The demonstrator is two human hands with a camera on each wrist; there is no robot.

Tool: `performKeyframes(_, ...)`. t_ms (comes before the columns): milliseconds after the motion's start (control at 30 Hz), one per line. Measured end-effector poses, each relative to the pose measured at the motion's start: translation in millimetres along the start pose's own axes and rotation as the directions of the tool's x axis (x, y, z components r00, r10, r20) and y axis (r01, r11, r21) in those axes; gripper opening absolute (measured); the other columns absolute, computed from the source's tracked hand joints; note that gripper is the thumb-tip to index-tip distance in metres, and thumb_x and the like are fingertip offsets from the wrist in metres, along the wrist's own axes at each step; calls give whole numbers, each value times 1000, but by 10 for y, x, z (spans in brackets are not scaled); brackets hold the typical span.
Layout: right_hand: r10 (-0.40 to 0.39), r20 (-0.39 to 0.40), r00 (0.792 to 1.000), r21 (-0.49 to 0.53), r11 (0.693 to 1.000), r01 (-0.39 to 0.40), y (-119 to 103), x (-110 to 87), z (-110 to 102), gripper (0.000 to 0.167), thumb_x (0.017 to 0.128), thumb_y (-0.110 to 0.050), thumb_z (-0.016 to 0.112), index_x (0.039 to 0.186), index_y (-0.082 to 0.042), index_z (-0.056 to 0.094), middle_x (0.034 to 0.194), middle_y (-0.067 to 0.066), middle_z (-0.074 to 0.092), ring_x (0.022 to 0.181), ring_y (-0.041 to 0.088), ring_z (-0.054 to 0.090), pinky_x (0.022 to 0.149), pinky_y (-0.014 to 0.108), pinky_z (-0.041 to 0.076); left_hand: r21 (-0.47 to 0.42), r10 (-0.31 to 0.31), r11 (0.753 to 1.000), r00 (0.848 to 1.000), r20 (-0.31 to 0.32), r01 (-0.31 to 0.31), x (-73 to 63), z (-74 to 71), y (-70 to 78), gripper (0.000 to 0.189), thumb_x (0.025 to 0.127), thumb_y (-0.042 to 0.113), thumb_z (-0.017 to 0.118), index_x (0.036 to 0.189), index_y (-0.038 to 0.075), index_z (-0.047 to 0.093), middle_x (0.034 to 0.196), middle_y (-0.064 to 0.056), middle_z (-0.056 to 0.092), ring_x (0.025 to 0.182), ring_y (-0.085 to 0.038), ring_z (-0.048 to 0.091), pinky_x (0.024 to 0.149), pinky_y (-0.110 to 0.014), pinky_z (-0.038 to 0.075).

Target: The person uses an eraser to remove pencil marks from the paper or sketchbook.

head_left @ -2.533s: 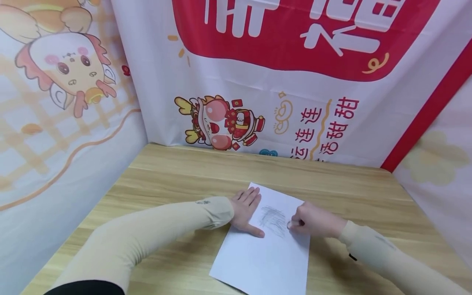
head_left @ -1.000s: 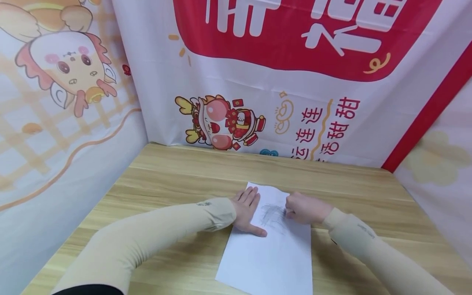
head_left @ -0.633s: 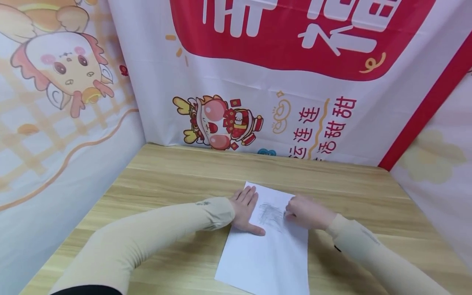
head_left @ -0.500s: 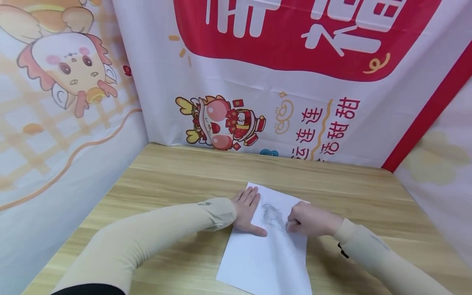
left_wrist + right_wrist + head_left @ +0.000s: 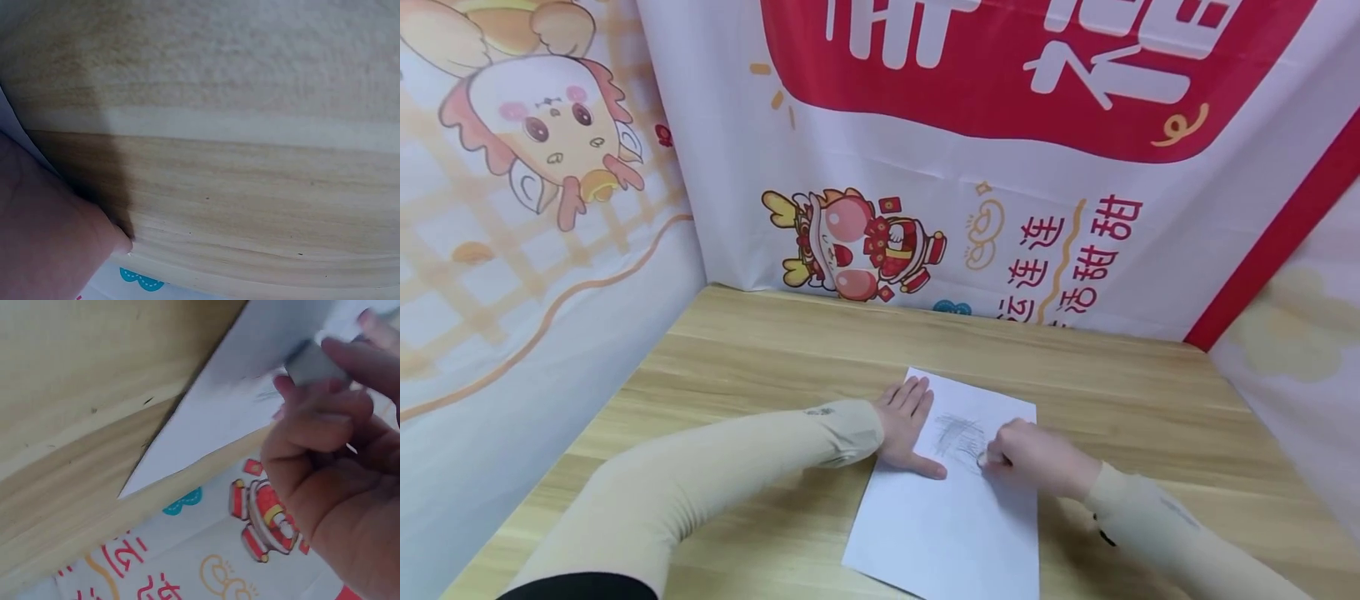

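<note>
A sheet of white paper (image 5: 943, 529) lies on the table, with a patch of grey pencil scribble (image 5: 958, 437) in its upper half. My left hand (image 5: 906, 429) presses flat on the paper's left edge, fingers straight and thumb stretched toward the scribble. At the right side of the scribble, my right hand (image 5: 1037, 460) pinches a small white eraser (image 5: 315, 365) between curled fingers and thumb. One end of the eraser is dark with smudges, close over the paper. In the left wrist view only part of the left hand (image 5: 56, 231) shows, beside the sheet's edge.
The wood-grain table (image 5: 760, 350) stretches around the paper. A printed white and red cloth (image 5: 865, 150) hangs along its far edge. Another patterned cloth (image 5: 602, 317) borders the left side, and a pale one (image 5: 1315, 400) the right.
My right hand has moved back and forth over the scribble with the eraser and is now lower on it. The paper buckled under the strokes and now lies flatter. My left hand has stayed put.
</note>
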State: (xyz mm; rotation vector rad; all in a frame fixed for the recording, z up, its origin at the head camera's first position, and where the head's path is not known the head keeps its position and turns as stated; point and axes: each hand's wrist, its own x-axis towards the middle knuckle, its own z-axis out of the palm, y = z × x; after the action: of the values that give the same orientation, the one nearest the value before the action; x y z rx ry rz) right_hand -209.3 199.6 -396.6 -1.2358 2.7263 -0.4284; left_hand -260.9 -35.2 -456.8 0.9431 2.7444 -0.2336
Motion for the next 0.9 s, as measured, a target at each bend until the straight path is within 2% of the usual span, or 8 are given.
performKeyframes(67,-13,27,1000,36,999,12,-34,-44,-28,28,86,-8,77,64,-17,61,55,-16,38,48,-2,32,44,18,31,3,-1,1000,1000,2,1,12,-10,2,134,66,99,28,158,5,0,162,-16,-12,146,-29,-15,116,-43,-5)
performKeyframes(133,-19,17,1000,62,998,18,-20,-33,-40,31,87,-6,75,63,-17,59,55,-16,37,48,-3,32,43,18,30,3,0,1000,1000,5,0,24,-1,-3,134,66,99,28,158,5,0,161,-16,-12,146,-29,-16,116,-43,-6)
performKeyframes(300,23,-107,994,-8,1000,-24,161,100,-13,21,88,-8,75,71,-15,66,58,-14,47,53,3,40,49,22,39,13,-5,1000,1000,-3,5,45,31,-11,134,66,100,27,158,5,1,162,-17,-11,146,-30,-14,116,-43,-5)
performKeyframes(367,50,-127,991,-22,998,-53,195,92,-11,16,88,-9,75,74,-14,69,59,-13,48,54,3,41,51,23,40,14,-4,1000,1000,0,4,50,23,-4,134,66,99,27,158,5,1,161,-17,-11,146,-30,-14,116,-43,-5)
performKeyframes(467,43,-80,996,20,999,-42,162,-12,-21,22,88,-9,75,70,-14,65,57,-15,41,51,0,37,47,20,35,3,6,1000,1000,2,-6,60,13,9,135,66,100,26,157,5,0,161,-17,-12,146,-30,-16,116,-42,-6)
performKeyframes(633,-64,10,998,74,995,63,26,-186,-77,38,86,-6,76,60,-19,51,55,-17,29,49,-4,29,43,17,27,-1,13,1000,1000,3,-13,61,-9,15,135,65,100,26,157,4,-2,161,-18,-14,145,-30,-17,115,-43,-7)
performKeyframes(767,-56,2,998,72,996,55,61,-86,-85,30,87,-5,74,65,-18,59,55,-16,34,49,-2,32,44,18,30,13,1,1000,1000,24,-1,69,6,-7,136,65,100,24,157,5,-3,161,-17,-15,145,-30,-17,115,-42,-7)
performKeyframes(900,-22,-48,999,5,1000,22,223,73,-62,22,88,-6,74,70,-13,64,55,-14,39,50,1,36,45,21,34,24,-3,1000,999,35,2,79,21,-22,136,64,101,23,157,5,-4,160,-18,-15,145,-31,-17,115,-42,-7)
